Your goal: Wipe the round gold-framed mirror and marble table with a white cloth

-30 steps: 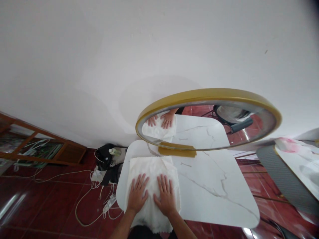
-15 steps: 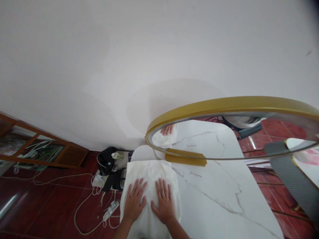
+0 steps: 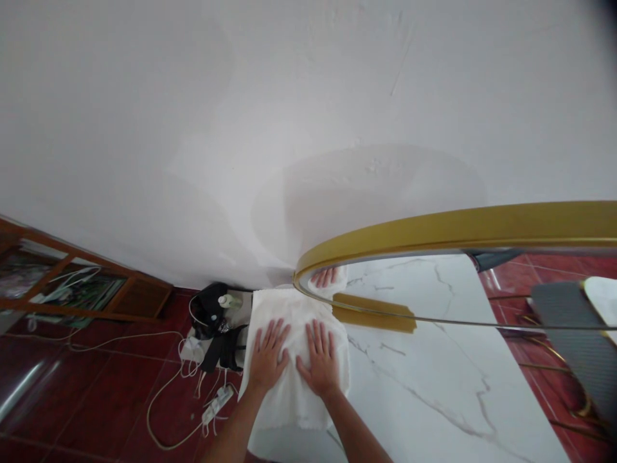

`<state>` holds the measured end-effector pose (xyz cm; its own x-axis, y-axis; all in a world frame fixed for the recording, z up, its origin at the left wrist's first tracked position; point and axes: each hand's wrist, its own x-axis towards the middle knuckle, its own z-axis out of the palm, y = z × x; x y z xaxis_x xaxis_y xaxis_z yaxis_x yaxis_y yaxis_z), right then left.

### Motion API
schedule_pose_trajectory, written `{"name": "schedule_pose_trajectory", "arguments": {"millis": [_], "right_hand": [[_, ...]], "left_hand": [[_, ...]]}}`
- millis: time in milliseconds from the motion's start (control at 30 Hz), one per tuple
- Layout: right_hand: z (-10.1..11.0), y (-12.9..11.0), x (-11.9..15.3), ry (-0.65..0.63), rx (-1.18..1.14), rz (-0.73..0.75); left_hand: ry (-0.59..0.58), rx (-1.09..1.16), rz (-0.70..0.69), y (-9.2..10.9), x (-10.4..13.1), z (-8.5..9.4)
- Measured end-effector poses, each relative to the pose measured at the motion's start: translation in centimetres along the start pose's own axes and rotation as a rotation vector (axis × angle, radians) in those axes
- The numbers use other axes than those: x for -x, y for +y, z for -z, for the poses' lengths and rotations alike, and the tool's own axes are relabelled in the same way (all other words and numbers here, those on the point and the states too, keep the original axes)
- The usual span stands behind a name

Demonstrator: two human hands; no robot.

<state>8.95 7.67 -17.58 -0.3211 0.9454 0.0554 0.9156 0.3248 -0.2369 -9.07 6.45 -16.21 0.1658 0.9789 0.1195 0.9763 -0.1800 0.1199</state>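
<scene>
A white cloth (image 3: 295, 392) lies spread over the left end of a white marble-patterned table (image 3: 424, 379). My left hand (image 3: 268, 360) rests flat on the cloth's left half, fingers spread and pointing toward the wall. Beside it, my right hand (image 3: 320, 361) presses flat on the right half, also with fingers apart. The cloth's far edge reaches close to the wall and the gold base (image 3: 373, 312) of a large gold-framed mirror (image 3: 434, 228). In the mirror glass, fingers and part of the cloth are reflected.
Left of the table stand a black bag (image 3: 208, 307) and a pale bottle (image 3: 230, 301). A white power strip (image 3: 218, 404) and loose cables lie on the red tiled floor (image 3: 110, 386). A wooden cabinet (image 3: 139, 299) is against the wall (image 3: 193, 128).
Both hands and the cloth have slid forward toward the wall, baring the table's near edge. The camera view has shifted, so the mirror appears larger and further right.
</scene>
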Motion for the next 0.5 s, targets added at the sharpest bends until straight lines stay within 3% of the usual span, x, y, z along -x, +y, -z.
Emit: {"name": "schedule_pose_trajectory", "arguments": {"millis": [500], "right_hand": [[-0.4, 0.2, -4.3, 0.002, -0.003, -0.082]], "left_hand": [[0.000, 0.036, -0.012, -1.5, -4.9, -0.6]]}}
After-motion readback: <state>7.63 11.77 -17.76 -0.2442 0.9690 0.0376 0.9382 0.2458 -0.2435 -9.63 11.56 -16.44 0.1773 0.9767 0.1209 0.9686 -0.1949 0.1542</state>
